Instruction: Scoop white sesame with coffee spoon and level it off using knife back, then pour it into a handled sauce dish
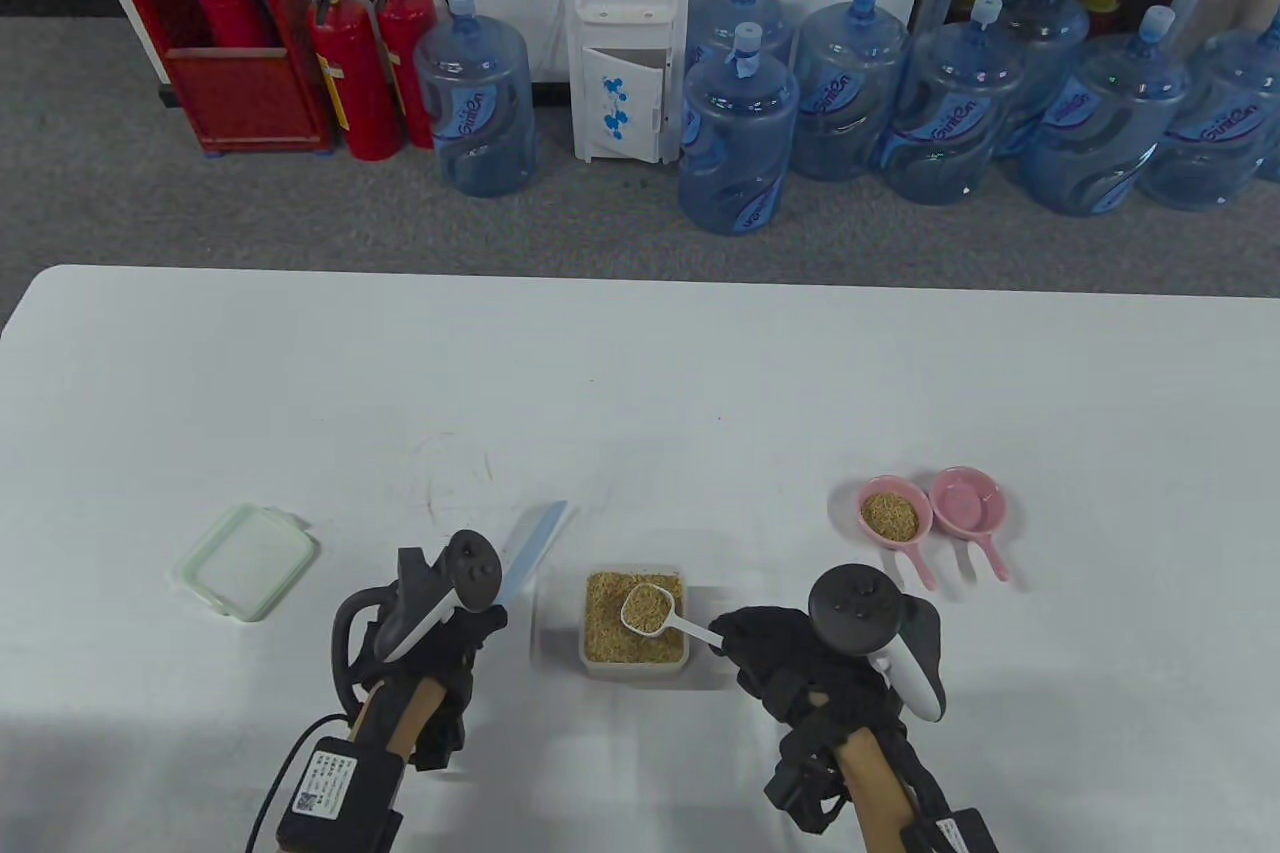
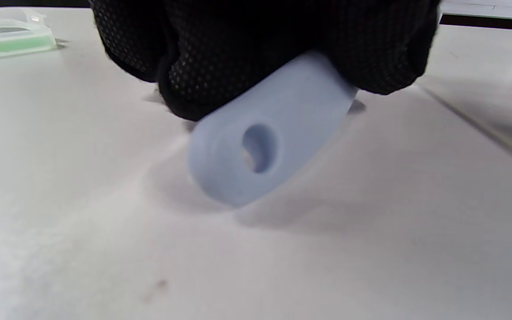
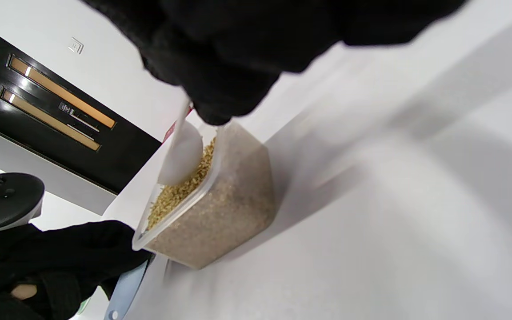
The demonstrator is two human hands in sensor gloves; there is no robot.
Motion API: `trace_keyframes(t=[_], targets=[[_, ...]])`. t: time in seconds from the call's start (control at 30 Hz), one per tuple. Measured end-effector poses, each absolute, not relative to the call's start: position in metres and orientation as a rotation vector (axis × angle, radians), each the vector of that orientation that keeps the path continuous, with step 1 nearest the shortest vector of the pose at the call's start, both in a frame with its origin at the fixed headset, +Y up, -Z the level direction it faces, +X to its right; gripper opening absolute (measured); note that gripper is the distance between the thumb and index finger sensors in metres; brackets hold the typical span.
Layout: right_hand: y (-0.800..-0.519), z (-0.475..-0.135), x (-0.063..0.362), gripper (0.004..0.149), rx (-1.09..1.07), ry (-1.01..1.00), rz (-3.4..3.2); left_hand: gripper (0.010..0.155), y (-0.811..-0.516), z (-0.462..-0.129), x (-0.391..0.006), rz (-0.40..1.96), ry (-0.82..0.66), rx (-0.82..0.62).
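A clear box of sesame [image 1: 634, 630] [image 3: 220, 209] stands at the table's front middle. My right hand [image 1: 775, 658] holds the handle of a white coffee spoon [image 1: 652, 611] [image 3: 182, 153], whose heaped bowl hovers over the box. My left hand [image 1: 455, 633] grips the pale blue handle [image 2: 265, 138] of a knife, and its blade [image 1: 535, 548] points up and right, just left of the box. Two pink handled sauce dishes stand at the right: one [image 1: 895, 515] holds sesame, the other [image 1: 968, 501] holds none.
A green-rimmed lid [image 1: 245, 560] [image 2: 7, 35] lies flat at the left. The white table [image 1: 640, 373] runs wide behind the box. Beyond its far edge stand water jugs, a dispenser and fire extinguishers on the floor.
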State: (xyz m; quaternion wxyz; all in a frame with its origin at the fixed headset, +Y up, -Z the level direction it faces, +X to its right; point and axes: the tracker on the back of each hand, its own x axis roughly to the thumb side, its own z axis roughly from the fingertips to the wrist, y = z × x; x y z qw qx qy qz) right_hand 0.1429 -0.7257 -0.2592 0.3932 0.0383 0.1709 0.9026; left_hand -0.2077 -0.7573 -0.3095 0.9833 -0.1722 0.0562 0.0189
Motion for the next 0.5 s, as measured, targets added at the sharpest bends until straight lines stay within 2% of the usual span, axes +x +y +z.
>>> trace_keyframes(t=[0.5], targets=[[-0.7262, -0.2587, 0.142, 0.043, 0.09, 0.439, 2.292, 0.043, -0.7618, -0.31, -0.1998, -0.108, 0.133, -0.248]])
